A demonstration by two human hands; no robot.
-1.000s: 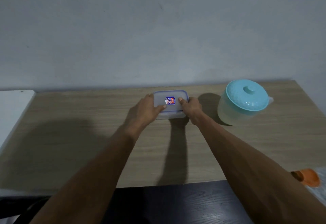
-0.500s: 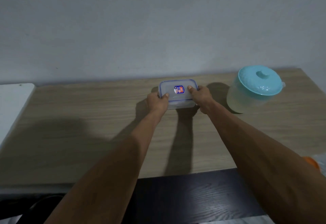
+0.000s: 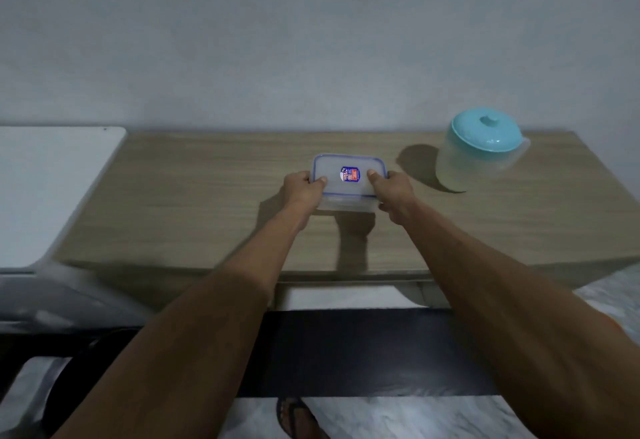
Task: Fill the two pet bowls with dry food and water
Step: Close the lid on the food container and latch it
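Note:
A clear rectangular food container with a blue-rimmed lid and a small sticker is held just above the wooden table, near its middle. My left hand grips its left end, thumb on the lid. My right hand grips its right end the same way. A translucent water pitcher with a turquoise lid stands at the back right of the table. No pet bowls are in view.
A white surface adjoins the table on the left. Below the table's front edge runs a dark bench or board. A sandalled foot stands on the pale floor beneath.
The container has come toward me, away from the wall, with both hands on it. The view has pulled back, and the orange object at the right has left the frame.

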